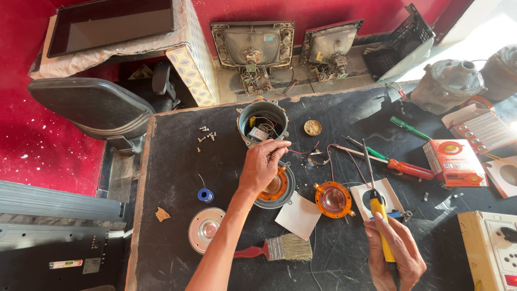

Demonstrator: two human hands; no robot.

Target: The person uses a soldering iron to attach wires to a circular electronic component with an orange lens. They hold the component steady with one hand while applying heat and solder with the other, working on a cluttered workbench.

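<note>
The right hand, nearest the camera, grips a yellow-handled soldering iron upright over the black workbench. The left hand pinches thin wires above a round speaker driver, just beside an orange diaphragm and below a grey metal housing.

At frame centre the table is black, with an orange disc, a white paper and a red-handled brush on it. The right hand's tool has a yellow grip; at the upper left, the wall is red with white specks.
</note>
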